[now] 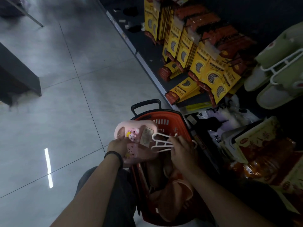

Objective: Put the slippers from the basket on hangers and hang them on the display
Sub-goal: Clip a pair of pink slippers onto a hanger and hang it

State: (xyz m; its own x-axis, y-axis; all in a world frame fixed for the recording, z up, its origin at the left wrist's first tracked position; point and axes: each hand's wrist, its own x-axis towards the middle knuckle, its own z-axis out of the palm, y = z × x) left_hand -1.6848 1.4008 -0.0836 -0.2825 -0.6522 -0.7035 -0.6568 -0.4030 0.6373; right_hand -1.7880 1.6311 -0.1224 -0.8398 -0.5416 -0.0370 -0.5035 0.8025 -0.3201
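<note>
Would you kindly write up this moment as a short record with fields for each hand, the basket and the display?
left hand: holds pink slippers with a paper tag
right hand: grips white hanger, prongs toward the slippers
basket: red, on the floor, more peach-coloured slippers inside
display: green slippers already on a white hanger at right
stage: hanger not yet visibly fitted

pink slippers (137, 141) with bear charms, held lower centre, white hanger (161, 142) touching them, red basket (165, 122) beneath, green slippers (278, 76) hung right edge
</note>
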